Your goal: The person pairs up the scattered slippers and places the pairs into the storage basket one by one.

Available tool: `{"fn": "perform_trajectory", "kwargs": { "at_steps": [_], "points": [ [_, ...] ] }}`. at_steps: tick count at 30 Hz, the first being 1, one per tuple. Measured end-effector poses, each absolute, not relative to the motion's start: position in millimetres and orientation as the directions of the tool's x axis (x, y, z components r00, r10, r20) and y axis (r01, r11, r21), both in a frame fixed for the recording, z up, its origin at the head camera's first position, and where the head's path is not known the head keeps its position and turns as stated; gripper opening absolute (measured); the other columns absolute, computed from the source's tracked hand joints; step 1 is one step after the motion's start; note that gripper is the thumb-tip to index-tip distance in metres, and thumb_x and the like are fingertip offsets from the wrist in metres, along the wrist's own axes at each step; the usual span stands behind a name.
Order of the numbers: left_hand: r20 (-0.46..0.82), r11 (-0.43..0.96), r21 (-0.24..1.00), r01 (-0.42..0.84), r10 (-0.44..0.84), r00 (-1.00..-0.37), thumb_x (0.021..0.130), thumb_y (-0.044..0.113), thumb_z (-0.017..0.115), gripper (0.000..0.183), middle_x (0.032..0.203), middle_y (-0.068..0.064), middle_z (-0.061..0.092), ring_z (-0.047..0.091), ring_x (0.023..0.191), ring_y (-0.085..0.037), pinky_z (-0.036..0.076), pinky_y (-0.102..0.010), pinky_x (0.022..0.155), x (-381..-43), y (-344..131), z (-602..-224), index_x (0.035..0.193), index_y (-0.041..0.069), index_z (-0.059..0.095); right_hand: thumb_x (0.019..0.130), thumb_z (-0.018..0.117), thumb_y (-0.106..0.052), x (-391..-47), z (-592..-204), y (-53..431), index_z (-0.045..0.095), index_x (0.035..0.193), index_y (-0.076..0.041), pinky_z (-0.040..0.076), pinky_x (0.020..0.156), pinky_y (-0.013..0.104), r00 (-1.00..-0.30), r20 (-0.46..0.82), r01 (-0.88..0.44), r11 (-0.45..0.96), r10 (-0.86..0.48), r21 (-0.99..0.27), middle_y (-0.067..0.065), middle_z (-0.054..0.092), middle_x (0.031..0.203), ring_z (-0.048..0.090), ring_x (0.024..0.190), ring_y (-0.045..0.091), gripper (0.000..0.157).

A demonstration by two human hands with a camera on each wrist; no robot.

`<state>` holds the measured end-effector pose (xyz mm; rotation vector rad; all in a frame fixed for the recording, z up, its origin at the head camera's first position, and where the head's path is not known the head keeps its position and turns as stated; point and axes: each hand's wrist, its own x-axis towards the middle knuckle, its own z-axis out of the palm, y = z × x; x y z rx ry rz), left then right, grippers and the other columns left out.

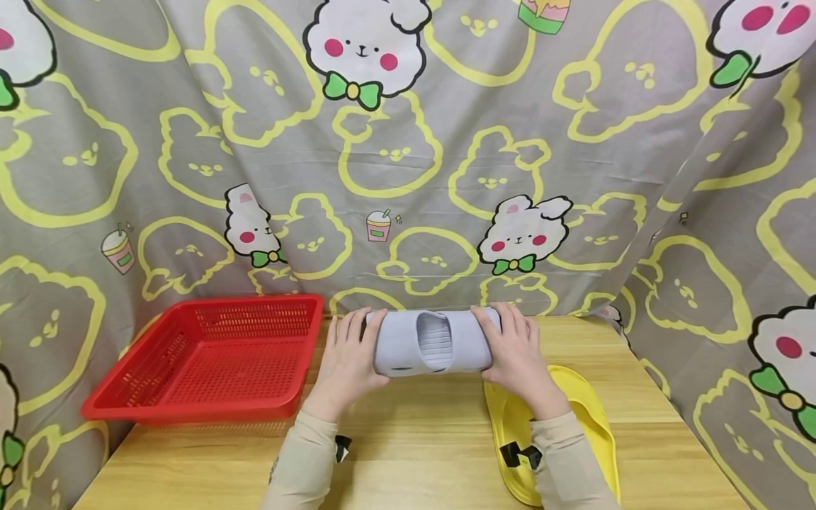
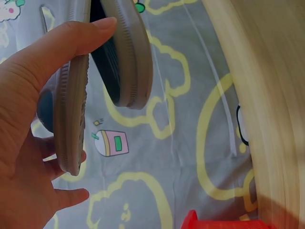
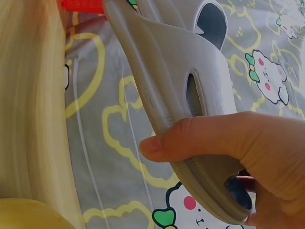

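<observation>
A pale grey slipper is held up above the table between both hands, with an oval opening in its middle that shows a ribbed inside. At its left end my left hand grips it; the left wrist view has the thumb crossing a sole edge, and a second thick edge stands apart beyond it. My right hand grips the other end, its thumb along the side of the slipper below a slot. I cannot tell whether this is one bent slipper or two together.
On the left of the wooden table stands a red perforated basket. A shallow yellow container lies at the right, partly under my right forearm. Behind the table hangs a patterned grey curtain.
</observation>
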<state>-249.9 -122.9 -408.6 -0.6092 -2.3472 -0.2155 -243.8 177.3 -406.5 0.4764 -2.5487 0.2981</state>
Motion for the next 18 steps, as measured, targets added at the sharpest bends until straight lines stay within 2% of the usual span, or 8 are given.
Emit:
{"fn": "perform_trajectory", "kwargs": {
  "at_steps": [9,18],
  "points": [
    [0.684,0.858,-0.027,0.513,0.390,-0.617,0.040,0.042,0.093,0.113,0.131,-0.017,0.051,0.049,0.120,-0.036,0.038,-0.061,0.106,-252,-130,-407,0.138,0.015,0.046,0.050,0.093,-0.024,-244,-409,173,0.032,0.149,-0.025,0.027,0.105,0.060,-0.821,0.508,-0.362,0.926,-0.262,-0.107,0.019,0.032,0.149,0.025,0.139,0.040,0.116],
    [0.693,0.855,-0.019,0.519,0.385,-0.609,0.040,0.041,0.094,0.112,0.133,-0.017,0.050,0.049,0.122,-0.037,0.035,-0.057,0.111,-254,-136,-405,0.138,0.015,0.047,0.055,0.093,-0.028,-244,-409,170,0.024,0.153,-0.026,0.020,0.112,0.064,-0.830,0.487,-0.376,0.918,-0.271,-0.130,0.019,0.022,0.157,0.018,0.145,0.040,0.119]
  ]
}}
